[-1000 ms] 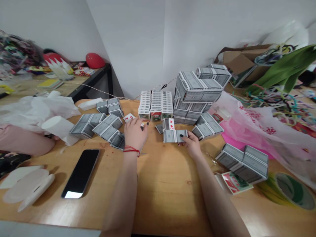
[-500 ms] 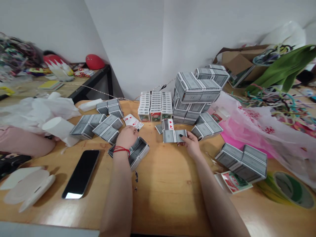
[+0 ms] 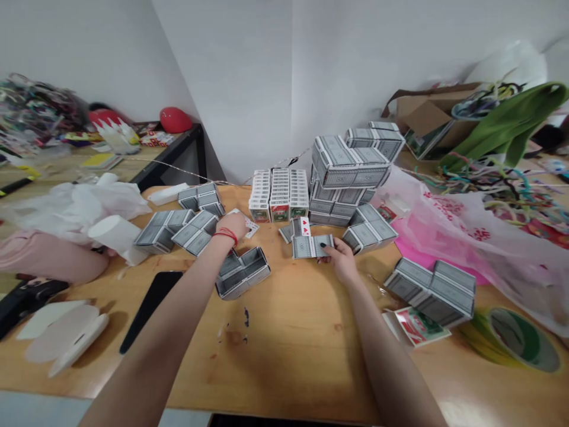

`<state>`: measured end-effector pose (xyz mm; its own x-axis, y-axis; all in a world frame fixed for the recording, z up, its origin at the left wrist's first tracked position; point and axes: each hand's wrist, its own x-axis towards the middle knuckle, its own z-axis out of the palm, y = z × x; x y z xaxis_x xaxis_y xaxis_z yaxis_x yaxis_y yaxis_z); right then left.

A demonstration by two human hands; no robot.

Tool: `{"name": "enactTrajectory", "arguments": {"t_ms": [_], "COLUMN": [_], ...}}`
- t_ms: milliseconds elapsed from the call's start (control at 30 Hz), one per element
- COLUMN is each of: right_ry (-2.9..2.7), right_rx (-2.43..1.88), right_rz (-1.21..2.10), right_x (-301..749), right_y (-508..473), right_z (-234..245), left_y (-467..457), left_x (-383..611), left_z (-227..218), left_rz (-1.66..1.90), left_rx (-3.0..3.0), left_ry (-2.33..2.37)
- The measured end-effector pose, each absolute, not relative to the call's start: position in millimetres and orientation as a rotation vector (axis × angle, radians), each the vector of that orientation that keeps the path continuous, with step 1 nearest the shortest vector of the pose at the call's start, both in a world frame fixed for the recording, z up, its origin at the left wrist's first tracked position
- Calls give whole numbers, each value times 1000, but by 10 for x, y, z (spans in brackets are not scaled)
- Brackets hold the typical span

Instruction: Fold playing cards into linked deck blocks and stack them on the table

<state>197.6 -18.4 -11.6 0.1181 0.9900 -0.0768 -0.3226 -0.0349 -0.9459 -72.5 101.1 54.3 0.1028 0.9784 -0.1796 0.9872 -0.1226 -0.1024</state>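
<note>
My left hand reaches forward over loose face-up heart cards on the wooden table; its fingers curl down onto them, hidden from view. A red string circles that wrist. My right hand grips a spread of grey-backed playing cards, with a red heart card sticking up behind. A grey wrapped block of card packs lies just below my left forearm.
Stacked grey card blocks and a row of small packs stand at the back. More blocks lie at the left and right. A black phone, pink plastic bag, green tape roll and white lids surround them.
My left hand left the grey block near my wrist and reached forward to the loose heart cards. The right hand stayed on its spread of cards.
</note>
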Motion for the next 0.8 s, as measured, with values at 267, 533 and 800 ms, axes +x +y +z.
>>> {"name": "enactTrajectory", "arguments": {"t_ms": [267,533,800], "right_ry": [-840,-843,-840], "right_rx": [-1079,-1090,-1084], "right_rz": [1304,1307,1308], "right_x": [1996,1981,1973], "right_y": [-158,-174,-179], "right_z": [-177,-131,-114], "left_y": [1274,1231,1194], "left_x": [-823,-752,-657], "left_z": [505,516,512], "left_rz": [-536,-535,-519], "left_rx": [2438,2553,2633], "left_ry": [1916,1847,1808]}}
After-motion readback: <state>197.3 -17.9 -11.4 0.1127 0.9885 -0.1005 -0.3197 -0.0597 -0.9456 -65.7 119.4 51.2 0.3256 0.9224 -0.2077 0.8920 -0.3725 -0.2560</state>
